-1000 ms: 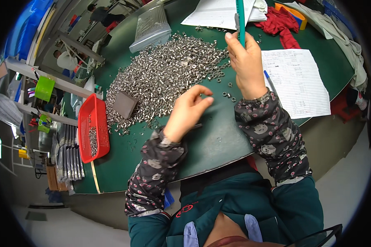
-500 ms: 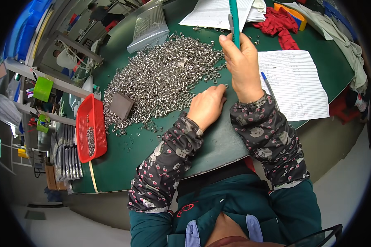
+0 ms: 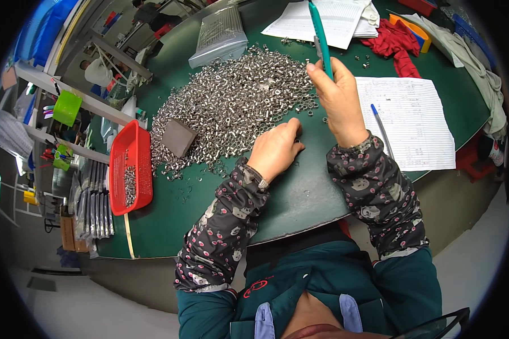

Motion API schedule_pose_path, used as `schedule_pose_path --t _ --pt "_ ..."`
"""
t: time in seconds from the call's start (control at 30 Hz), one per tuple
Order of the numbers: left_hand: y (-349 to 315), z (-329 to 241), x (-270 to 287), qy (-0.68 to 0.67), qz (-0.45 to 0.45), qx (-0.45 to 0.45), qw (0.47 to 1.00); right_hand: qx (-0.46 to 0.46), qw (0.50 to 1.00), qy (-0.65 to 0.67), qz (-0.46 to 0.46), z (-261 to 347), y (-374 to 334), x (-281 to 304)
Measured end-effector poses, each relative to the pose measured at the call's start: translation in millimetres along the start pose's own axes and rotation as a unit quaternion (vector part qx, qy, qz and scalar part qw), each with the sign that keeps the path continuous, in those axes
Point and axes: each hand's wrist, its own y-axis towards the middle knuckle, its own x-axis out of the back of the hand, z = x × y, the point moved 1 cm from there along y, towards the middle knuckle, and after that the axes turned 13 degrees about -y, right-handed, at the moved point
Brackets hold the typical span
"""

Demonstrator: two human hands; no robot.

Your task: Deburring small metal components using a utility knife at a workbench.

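My right hand (image 3: 343,101) is raised over the table, its fingers closed round a slim teal tool (image 3: 320,34) with a grey metal piece along its side. What kind of tool it is I cannot make out. A small metal bit shows by the thumb tip. My left hand (image 3: 274,150) rests low over the green tabletop, fingers curled together and thumb close to them; anything in them is hidden. Just beyond it spreads a wide heap of small shiny metal rings and sleeves (image 3: 226,107). A dark grey block (image 3: 178,138) lies tilted on the heap's left edge.
A red basket (image 3: 145,169) with some metal pieces stands at the left. Beyond the heap lies a clear plastic bag (image 3: 220,34). To the right are a written sheet (image 3: 415,124), a blue pen (image 3: 381,129), a red cloth (image 3: 394,45) and more papers (image 3: 316,21).
The view has shifted, so the table things appear further right. My left hand has drawn back slightly from the heap's edge. The right hand still holds the teal tool, now lower and more tilted.
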Motion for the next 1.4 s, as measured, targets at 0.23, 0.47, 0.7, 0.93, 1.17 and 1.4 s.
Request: schedule_pose_path --t 0.23,0.47,0.7,0.93,1.17,1.4 --pt "2.6 8.4 -0.1 0.018 0.002 -0.025 1.000 -0.018 0.999 -0.023 0.017 -1.5 -0.4 -1.9" --pt "-17.6 12.4 43.3 -0.599 -0.050 0.160 0.783 0.022 0.997 -0.047 0.056 -7.0 -1.8 -9.3" --pt "-71.1 65.9 62.4 -0.760 -0.174 0.081 0.621 0.118 0.942 -0.257 0.180 2.3 -28.0 -21.5" --pt "-83.5 93.3 52.3 -0.807 -0.214 0.062 0.547 0.196 0.863 -0.389 0.257 -2.4 -45.1 -34.0" --pt "-87.5 99.4 54.4 -0.799 -0.224 0.081 0.553 0.181 0.834 -0.413 0.319 -4.5 -49.9 -37.7" --pt "-88.7 100.0 53.8 -0.792 -0.221 0.075 0.565 0.171 0.826 -0.409 0.349 -5.6 -51.1 -39.1"
